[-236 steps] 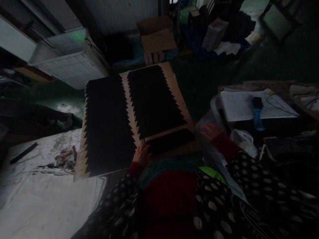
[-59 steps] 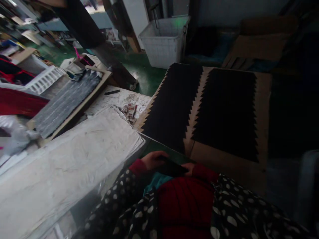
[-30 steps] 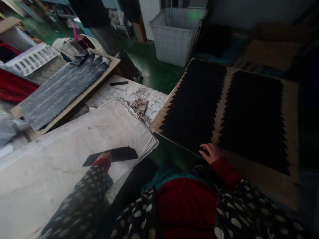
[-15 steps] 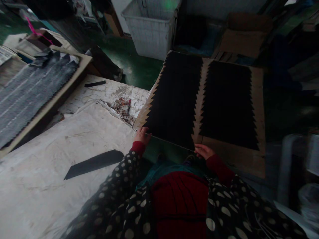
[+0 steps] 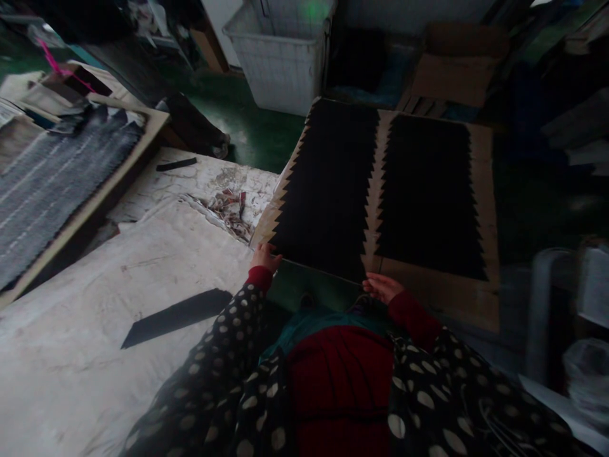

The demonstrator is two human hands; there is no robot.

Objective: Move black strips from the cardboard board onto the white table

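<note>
A cardboard board [image 5: 480,190] lies in front of me, carrying two columns of overlapping black strips [image 5: 328,190] with zigzag edges. My left hand [image 5: 264,257] is closed on the board's near left corner. My right hand [image 5: 383,287] grips the near edge of the same board, fingers curled under it, just below the gap between the two columns. A single black strip [image 5: 176,314] lies flat on the white-covered work surface [image 5: 95,355] to my left, apart from both hands.
A second board with grey strips [image 5: 57,171] sits at the far left. A white plastic crate [image 5: 280,57] and a cardboard box [image 5: 451,70] stand on the green floor beyond. Scraps [image 5: 228,206] and a short black stick [image 5: 176,164] lie on the work surface.
My left hand put a black strip down on the white surface, let it go and moved to the board's near left corner. My right hand slid along the board's near edge.
</note>
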